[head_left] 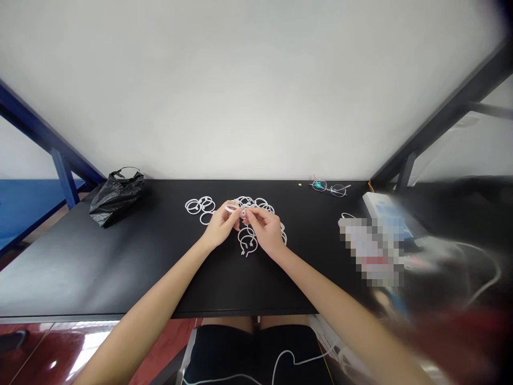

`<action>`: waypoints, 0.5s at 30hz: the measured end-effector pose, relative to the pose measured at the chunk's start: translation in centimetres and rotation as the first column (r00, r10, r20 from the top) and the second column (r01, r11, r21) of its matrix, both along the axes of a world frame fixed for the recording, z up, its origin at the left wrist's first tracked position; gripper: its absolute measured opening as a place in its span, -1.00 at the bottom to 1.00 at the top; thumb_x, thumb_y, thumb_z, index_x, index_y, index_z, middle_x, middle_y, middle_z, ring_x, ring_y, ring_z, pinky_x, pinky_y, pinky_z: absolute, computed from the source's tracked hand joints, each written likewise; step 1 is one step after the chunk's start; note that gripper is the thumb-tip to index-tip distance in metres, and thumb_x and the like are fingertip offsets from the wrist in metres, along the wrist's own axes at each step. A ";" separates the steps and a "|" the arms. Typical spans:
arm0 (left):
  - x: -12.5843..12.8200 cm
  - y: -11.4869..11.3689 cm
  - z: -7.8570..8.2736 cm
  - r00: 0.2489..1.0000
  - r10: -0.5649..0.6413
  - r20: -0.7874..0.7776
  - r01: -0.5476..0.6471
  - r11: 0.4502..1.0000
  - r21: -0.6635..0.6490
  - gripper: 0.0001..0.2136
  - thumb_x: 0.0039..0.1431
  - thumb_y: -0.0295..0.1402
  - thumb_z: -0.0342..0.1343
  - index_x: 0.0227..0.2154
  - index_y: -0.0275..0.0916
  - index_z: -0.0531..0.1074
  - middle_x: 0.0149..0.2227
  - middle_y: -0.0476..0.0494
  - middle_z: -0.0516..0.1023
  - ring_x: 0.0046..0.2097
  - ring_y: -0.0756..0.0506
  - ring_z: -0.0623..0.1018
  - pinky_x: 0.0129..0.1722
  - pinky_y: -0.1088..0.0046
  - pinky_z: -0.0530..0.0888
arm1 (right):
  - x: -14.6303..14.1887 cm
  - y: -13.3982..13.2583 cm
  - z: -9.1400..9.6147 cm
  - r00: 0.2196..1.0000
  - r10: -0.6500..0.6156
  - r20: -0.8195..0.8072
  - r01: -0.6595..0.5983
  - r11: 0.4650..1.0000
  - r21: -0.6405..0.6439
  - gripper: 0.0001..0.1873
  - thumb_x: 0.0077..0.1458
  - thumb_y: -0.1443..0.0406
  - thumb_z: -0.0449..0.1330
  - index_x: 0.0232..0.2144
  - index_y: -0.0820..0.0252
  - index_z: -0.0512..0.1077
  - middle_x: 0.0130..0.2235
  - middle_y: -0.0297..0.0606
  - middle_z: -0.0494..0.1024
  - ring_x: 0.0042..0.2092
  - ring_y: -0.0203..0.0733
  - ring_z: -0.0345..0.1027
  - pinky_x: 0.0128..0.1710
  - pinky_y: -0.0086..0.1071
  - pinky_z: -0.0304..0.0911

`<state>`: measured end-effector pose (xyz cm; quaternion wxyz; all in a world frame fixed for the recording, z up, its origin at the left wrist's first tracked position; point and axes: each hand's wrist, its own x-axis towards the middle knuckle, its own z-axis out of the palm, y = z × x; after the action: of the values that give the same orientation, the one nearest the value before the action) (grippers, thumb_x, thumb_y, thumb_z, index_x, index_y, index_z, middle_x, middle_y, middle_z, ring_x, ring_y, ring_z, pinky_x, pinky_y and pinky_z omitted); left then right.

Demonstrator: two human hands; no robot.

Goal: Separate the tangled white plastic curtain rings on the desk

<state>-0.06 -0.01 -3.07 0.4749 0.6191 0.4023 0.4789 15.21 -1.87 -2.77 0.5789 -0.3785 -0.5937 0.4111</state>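
Note:
Both my hands meet over the middle of the black table (120,256). My left hand (219,224) and my right hand (266,227) pinch the same white plastic ring (234,208) between their fingertips. Under and behind them lies a pile of several white rings (256,203). A few more rings (199,206) lie apart to the left. Another ring with small clips (246,240) lies just below my hands.
A crumpled black plastic bag (116,195) sits at the back left. Glasses (329,187) lie at the back right near the wall. A white box (385,211), cables (481,278) and a blurred-out object crowd the right side. A white cord (280,361) hangs over my lap.

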 end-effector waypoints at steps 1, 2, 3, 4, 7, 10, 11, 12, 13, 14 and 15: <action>-0.3 0.0 0.2 0.999 0.014 -0.051 -0.013 1.000 0.016 -0.67 0.22 -0.03 0.05 -0.28 -0.24 0.33 -0.44 0.01 0.38 -0.48 0.02 0.43 -0.46 0.46 0.50 | 0.0 0.0 0.1 1.000 0.007 -0.002 -0.007 1.000 -0.013 -0.73 0.16 0.09 0.21 -0.31 0.16 0.55 -0.27 -0.21 0.63 -0.33 -0.19 0.55 -0.24 -0.29 0.52; -0.7 0.1 0.5 0.992 0.043 -0.121 -0.038 0.998 0.044 -0.68 0.22 -0.05 0.05 -0.28 -0.24 0.34 -0.43 -0.01 0.41 -0.45 0.00 0.45 -0.44 0.46 0.49 | 0.1 0.1 0.1 1.000 0.010 -0.007 -0.010 1.000 -0.027 -0.71 0.16 0.08 0.20 -0.29 0.16 0.54 -0.28 -0.21 0.63 -0.33 -0.19 0.54 -0.24 -0.29 0.52; -1.1 0.1 0.7 0.972 0.093 -0.217 -0.075 0.993 0.089 -0.70 0.21 -0.06 0.06 -0.27 -0.23 0.35 -0.40 -0.03 0.44 -0.41 -0.02 0.48 -0.42 0.45 0.49 | 0.1 0.1 0.1 1.000 0.005 -0.015 -0.006 0.999 -0.041 -0.70 0.16 0.07 0.19 -0.27 0.17 0.54 -0.29 -0.22 0.63 -0.33 -0.20 0.54 -0.23 -0.29 0.51; -1.7 0.2 1.0 0.929 0.168 -0.330 -0.121 0.980 0.156 -0.72 0.20 -0.08 0.09 -0.26 -0.23 0.37 -0.38 -0.05 0.46 -0.37 -0.04 0.49 -0.38 0.45 0.48 | 0.2 0.2 0.2 1.000 -0.004 -0.023 0.003 0.999 -0.054 -0.69 0.17 0.06 0.19 -0.25 0.17 0.53 -0.31 -0.22 0.63 -0.33 -0.20 0.53 -0.23 -0.29 0.51; -3.4 0.6 1.7 0.706 0.405 -0.580 -0.210 0.903 0.375 -0.75 0.13 -0.14 0.16 -0.25 -0.20 0.39 -0.29 -0.08 0.51 -0.28 -0.09 0.51 -0.29 0.40 0.45 | 0.3 0.4 0.2 0.998 -0.041 -0.050 0.037 0.997 -0.069 -0.66 0.17 0.04 0.17 -0.23 0.18 0.52 -0.33 -0.22 0.63 -0.35 -0.22 0.51 -0.26 -0.30 0.49; -5.0 1.3 1.8 0.527 0.525 -0.668 -0.267 0.849 0.457 -0.77 0.13 -0.19 0.14 -0.20 -0.18 0.40 -0.19 -0.12 0.51 -0.19 -0.14 0.52 -0.25 0.38 0.42 | 0.4 0.5 0.3 0.997 -0.053 -0.059 0.049 0.996 -0.070 -0.67 0.18 0.05 0.17 -0.25 0.18 0.52 -0.33 -0.20 0.62 -0.36 -0.22 0.50 -0.30 -0.31 0.48; -5.4 1.5 1.7 0.483 0.544 -0.686 -0.281 0.838 0.467 -0.77 0.13 -0.20 0.13 -0.20 -0.19 0.39 -0.18 -0.14 0.51 -0.16 -0.17 0.51 -0.23 0.36 0.42 | 0.4 0.5 0.3 0.997 -0.052 -0.055 0.048 0.996 -0.073 -0.67 0.18 0.05 0.16 -0.25 0.18 0.52 -0.33 -0.20 0.62 -0.35 -0.21 0.50 -0.32 -0.32 0.47; -5.8 1.7 1.6 0.441 0.554 -0.706 -0.292 0.832 0.471 -0.77 0.13 -0.21 0.12 -0.20 -0.20 0.39 -0.18 -0.17 0.51 -0.14 -0.19 0.50 -0.20 0.33 0.41 | 0.4 0.4 0.3 0.998 -0.051 -0.049 0.047 0.996 -0.077 -0.67 0.18 0.05 0.16 -0.26 0.18 0.52 -0.33 -0.19 0.62 -0.35 -0.21 0.50 -0.32 -0.33 0.47; -6.1 1.8 1.6 0.400 0.556 -0.729 -0.304 0.830 0.467 -0.77 0.13 -0.21 0.11 -0.21 -0.22 0.40 -0.19 -0.19 0.51 -0.12 -0.22 0.49 -0.17 0.30 0.41 | 0.4 0.4 0.3 0.998 -0.049 -0.043 0.045 0.996 -0.080 -0.67 0.18 0.06 0.17 -0.26 0.18 0.52 -0.33 -0.19 0.62 -0.35 -0.21 0.50 -0.34 -0.33 0.46; -6.4 2.0 1.5 0.361 0.549 -0.754 -0.317 0.832 0.455 -0.77 0.13 -0.21 0.10 -0.22 -0.23 0.40 -0.20 -0.21 0.51 -0.11 -0.24 0.48 -0.15 0.27 0.41 | 0.3 0.4 0.3 0.998 -0.047 -0.038 0.044 0.996 -0.083 -0.68 0.18 0.06 0.17 -0.26 0.19 0.52 -0.33 -0.19 0.62 -0.36 -0.22 0.49 -0.35 -0.34 0.46; -6.6 2.1 1.4 0.324 0.539 -0.778 -0.332 0.834 0.440 -0.77 0.13 -0.20 0.10 -0.23 -0.24 0.40 -0.20 -0.23 0.51 -0.10 -0.27 0.47 -0.13 0.24 0.40 | 0.3 0.4 0.2 0.998 -0.045 -0.036 0.042 0.996 -0.083 -0.68 0.17 0.07 0.17 -0.26 0.19 0.52 -0.33 -0.19 0.62 -0.36 -0.22 0.49 -0.36 -0.35 0.45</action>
<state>-6.70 2.09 -1.66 -0.0153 0.6859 0.6882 0.2362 15.55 -1.46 -2.56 0.5828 -0.4070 -0.5567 0.4299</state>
